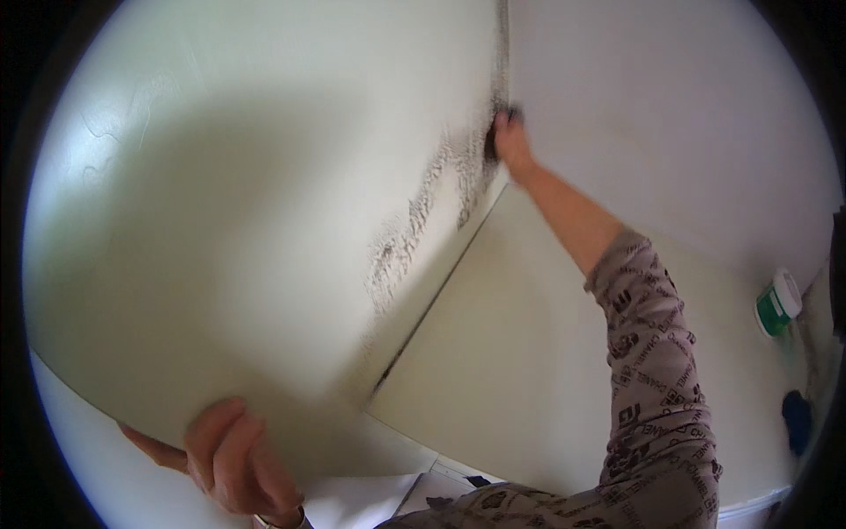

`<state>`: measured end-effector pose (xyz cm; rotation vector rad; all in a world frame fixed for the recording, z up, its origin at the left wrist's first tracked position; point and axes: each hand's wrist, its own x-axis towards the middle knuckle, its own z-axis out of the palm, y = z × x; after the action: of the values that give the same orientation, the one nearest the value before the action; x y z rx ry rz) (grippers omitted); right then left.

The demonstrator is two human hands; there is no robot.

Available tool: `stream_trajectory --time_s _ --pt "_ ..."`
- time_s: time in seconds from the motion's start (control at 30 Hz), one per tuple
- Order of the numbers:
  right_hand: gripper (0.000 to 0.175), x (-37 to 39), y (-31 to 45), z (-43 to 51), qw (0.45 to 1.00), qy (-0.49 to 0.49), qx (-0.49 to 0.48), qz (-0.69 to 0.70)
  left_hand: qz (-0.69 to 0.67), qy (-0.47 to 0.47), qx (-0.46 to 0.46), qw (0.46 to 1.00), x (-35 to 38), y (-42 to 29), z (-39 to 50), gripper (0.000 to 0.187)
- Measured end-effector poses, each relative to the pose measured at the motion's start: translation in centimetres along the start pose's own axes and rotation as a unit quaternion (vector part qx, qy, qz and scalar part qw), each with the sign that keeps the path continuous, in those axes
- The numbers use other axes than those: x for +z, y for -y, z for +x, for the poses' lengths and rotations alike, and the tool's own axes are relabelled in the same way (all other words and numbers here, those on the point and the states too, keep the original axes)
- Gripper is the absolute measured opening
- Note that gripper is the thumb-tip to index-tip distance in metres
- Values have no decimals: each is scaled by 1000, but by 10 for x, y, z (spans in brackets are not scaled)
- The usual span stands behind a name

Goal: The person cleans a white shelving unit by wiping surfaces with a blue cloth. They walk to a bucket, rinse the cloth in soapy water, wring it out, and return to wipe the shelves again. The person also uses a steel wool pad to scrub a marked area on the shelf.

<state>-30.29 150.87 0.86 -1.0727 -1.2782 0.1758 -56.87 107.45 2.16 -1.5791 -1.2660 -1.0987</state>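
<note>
My right hand [515, 149] reaches far forward and holds a small dark object [490, 144], blurred and mostly hidden by the fingers. That object presses on the large pale glossy panel [198, 264], close to where it meets a lilac-white surface [648, 119]. Dark grainy smears [416, 211] run down the panel from there, and a dark band [502, 53] follows the seam upward. At the lower left, the fingers of my left hand [241, 456] curl over the panel's near edge, gripping it. A bracelet or watch band [281, 519] circles that wrist.
A second pale flat surface [529, 317] adjoins the panel along a dark gap [436, 291]. On the right stands a white tub with a green label [776, 304]. A dark blue item [796, 423] lies nearer, by the right rim. Pale floor tiles [443, 479] show below.
</note>
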Motion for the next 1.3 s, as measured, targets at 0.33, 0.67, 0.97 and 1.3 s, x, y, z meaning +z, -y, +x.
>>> stream_trajectory --time_s 0.33,0.67,0.97,1.3 --pt "49 -46 214 93 948 -5 -287 138 44 2 51 998 2 2 5 14" --pt "32 -36 131 26 937 64 -330 98 30 -8 52 998 7 4 1 16" --pt "50 -4 -5 -27 994 37 105 -4 -28 -1 16 999 11 1 0 16" --pt "37 -8 140 110 967 -61 -221 111 20 0 35 999 14 7 -1 19"
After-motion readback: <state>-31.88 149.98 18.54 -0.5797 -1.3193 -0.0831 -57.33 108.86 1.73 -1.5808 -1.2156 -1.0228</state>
